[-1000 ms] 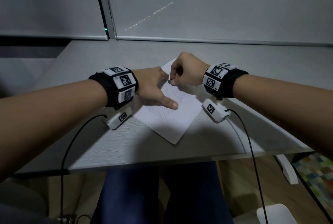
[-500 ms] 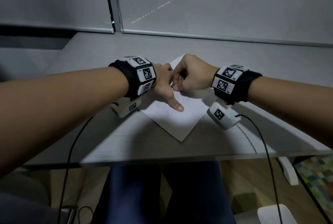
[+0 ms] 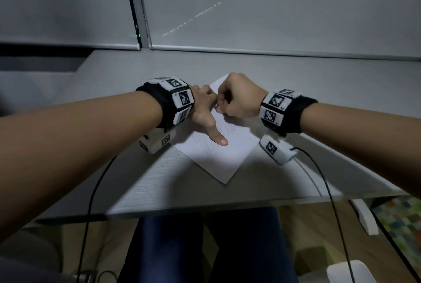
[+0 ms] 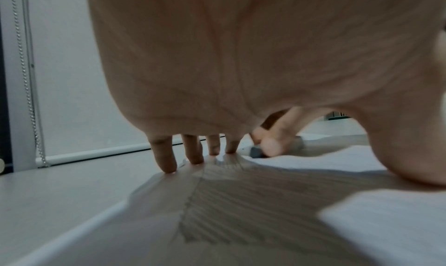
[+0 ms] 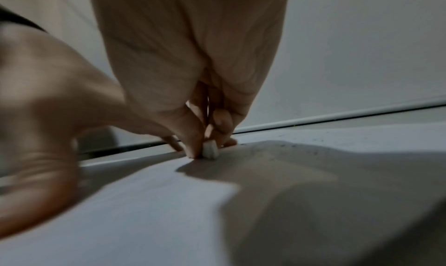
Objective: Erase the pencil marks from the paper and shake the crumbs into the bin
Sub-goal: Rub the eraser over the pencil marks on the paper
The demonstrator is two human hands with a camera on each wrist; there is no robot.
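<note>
A white sheet of paper [image 3: 227, 153] with faint pencil marks lies turned like a diamond on the grey desk [image 3: 159, 187]. My left hand [image 3: 206, 112] lies flat on the sheet, fingers straight, thumb [image 3: 217, 136] stretched toward me; its fingertips [image 4: 166, 163] press down at the sheet's left edge. Right beside it my right hand [image 3: 237, 98] is curled and pinches a small white eraser [image 5: 210, 151] between thumb and fingers, its tip on the paper [image 5: 144, 203]. From the left wrist view the eraser [image 4: 257, 151] looks grey under the right fingers. Dark crumbs [image 5: 301, 149] speckle the sheet.
Closed roller blinds [image 3: 273, 9] stand behind the desk's far edge. Cables run from both wrist units over the near edge [image 3: 205, 207]. Below are my legs in dark blue trousers [image 3: 205, 248], a white object [image 3: 348, 271] on the floor at lower right, and a coloured mat [image 3: 403, 216].
Both hands have stayed together on the paper; the right hand with the eraser shifted slightly against the left fingers. The head view has tilted and drifted a little.
</note>
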